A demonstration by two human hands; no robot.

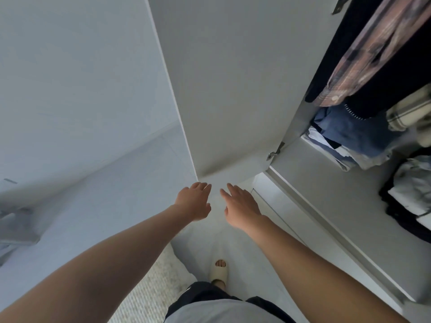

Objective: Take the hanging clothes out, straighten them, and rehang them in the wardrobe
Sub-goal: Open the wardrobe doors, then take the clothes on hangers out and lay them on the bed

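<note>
Both arms stretch forward and down over the white floor. My left hand (194,201) and my right hand (241,206) are empty, fingers apart, close together near the bottom corner of the open white wardrobe door (233,85). Inside the wardrobe at the upper right hang a plaid shirt (373,52) and dark clothes (396,73). Their hangers and the rail are out of view.
Folded blue clothes (349,138) and cream plaid fabric (410,113) lie on a wardrobe shelf; a pale and dark pile (410,192) lies lower right. The door hinge (276,151) sits at the frame. A textured rug (149,290) and my slippered foot (219,271) are below.
</note>
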